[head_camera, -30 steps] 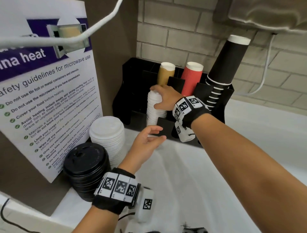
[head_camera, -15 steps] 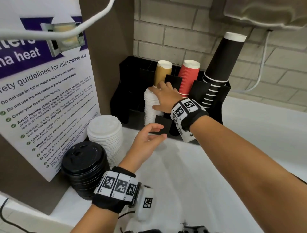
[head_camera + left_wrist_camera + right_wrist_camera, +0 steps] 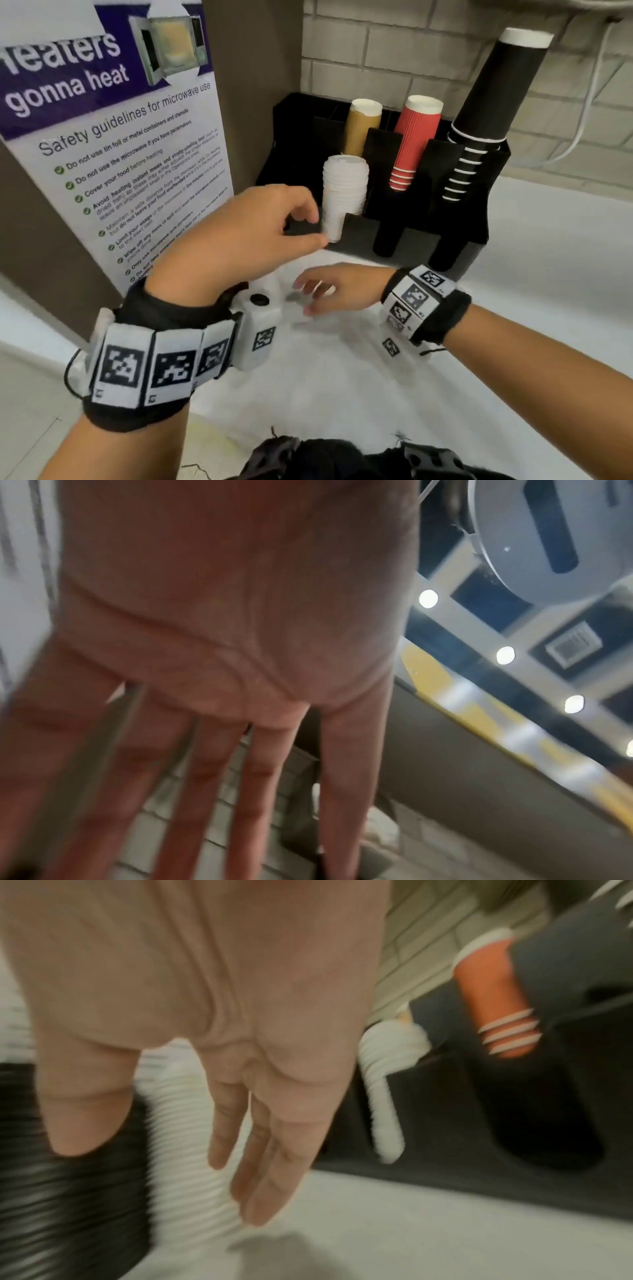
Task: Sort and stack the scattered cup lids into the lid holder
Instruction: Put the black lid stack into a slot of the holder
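A stack of white lids (image 3: pixel 344 192) stands in the front left slot of the black holder (image 3: pixel 455 219). My left hand (image 3: pixel 308 226) hovers just left of that stack, fingers loose, holding nothing; the left wrist view shows its fingers (image 3: pixel 240 777) straight. My right hand (image 3: pixel 315 294) hangs lower over the white counter, open and blurred. In the right wrist view its empty fingers (image 3: pixel 260 1177) point at a loose white lid stack (image 3: pixel 185 1137) and a black lid stack (image 3: pixel 68 1191) on the counter. My left arm hides both loose stacks in the head view.
Brown cups (image 3: pixel 361 126), red cups (image 3: pixel 414 144) and tall black cups (image 3: pixel 493 102) stand upside down in the holder's rear slots. A microwave safety poster (image 3: pixel 120 154) leans at the left. A brick wall and a white cable (image 3: pixel 582 137) are behind.
My right hand has come off the white lids in the holder and dropped back toward me over the counter. My left hand has risen toward the holder. The head view has shifted closer.
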A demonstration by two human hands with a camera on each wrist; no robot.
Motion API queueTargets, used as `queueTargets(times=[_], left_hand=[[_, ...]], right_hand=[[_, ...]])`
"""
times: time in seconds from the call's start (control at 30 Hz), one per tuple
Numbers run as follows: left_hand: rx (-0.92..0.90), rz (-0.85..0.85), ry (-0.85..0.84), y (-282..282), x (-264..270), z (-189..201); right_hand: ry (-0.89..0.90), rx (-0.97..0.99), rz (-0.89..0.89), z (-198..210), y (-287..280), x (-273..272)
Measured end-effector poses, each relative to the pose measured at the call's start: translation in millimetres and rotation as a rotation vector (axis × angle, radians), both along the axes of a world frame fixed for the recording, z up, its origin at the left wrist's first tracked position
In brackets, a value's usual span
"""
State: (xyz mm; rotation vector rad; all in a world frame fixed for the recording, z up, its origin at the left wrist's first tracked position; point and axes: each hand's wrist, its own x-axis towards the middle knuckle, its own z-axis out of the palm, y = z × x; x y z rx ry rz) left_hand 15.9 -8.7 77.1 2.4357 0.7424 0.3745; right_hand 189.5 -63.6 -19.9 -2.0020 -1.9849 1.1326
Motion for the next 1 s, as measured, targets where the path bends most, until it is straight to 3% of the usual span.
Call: queueTargets(times=[0.17, 0.37, 0.63, 0.9, 1.0], left_hand=[[0.105, 0.254, 0.463, 18.5, -31.5, -13.6], [0.098, 0.254, 0.742, 20.6, -38.0, -29.6], [0.118, 0.253, 0.823, 12.7, -44.6, -36.5], [0.106, 0.166, 0.813, 1.4, -36.3, -44.4], [0.12, 0.121, 0.748, 2.3, -31.4, -44.0]], right_hand=[[0.131, -0.101, 0.028, -34.5, 3.1, -46.5], [0.344, 0.027, -0.038, -42.0, 13.7, -73.9], [0.333, 0.08, -0.055, -49.2, 19.1, -82.4], [0.598, 0.13, -0.11, -54.3, 17.2, -90.6], [0.611, 0.106, -0.125, -55.6, 15.1, -80.8]])
